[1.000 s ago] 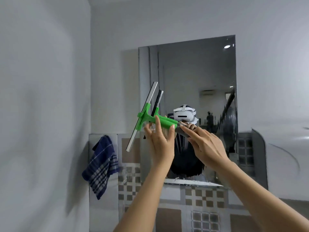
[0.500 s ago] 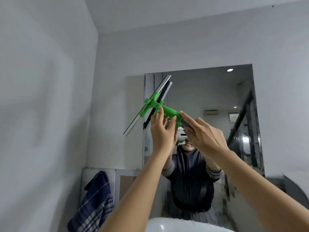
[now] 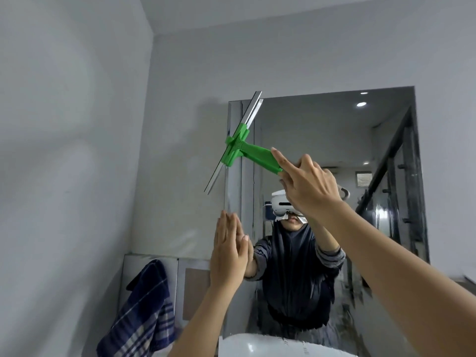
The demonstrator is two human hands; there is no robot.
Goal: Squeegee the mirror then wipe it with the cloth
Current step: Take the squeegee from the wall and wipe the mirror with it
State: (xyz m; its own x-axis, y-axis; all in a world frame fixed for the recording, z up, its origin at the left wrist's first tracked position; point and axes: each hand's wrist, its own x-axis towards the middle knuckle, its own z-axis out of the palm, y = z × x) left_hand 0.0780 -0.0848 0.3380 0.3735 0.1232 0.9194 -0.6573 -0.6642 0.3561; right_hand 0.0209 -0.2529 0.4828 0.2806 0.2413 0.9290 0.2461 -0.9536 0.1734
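Observation:
A rectangular mirror (image 3: pixel 334 140) hangs on the grey wall ahead. The green squeegee (image 3: pixel 240 146) with a long metal blade is raised at the mirror's upper left corner, its blade slanted across the left edge. My right hand (image 3: pixel 306 186) grips the end of the green handle, forefinger stretched along it. Lower down, my left hand (image 3: pixel 229 251) is flat and empty with fingers straight, at the mirror's left edge. A blue plaid cloth (image 3: pixel 144 313) hangs at the lower left, below and left of the mirror.
The left wall (image 3: pixel 64 150) stands close beside the mirror. A white rounded basin rim (image 3: pixel 257 346) shows at the bottom. Tiled panels (image 3: pixel 195 287) run along the wall under the mirror. The mirror reflects a person and a dark stair rail.
My left hand has let go of the squeegee handle and dropped lower, now flat and empty. My right hand alone holds the squeegee, which has risen toward the mirror's top left corner.

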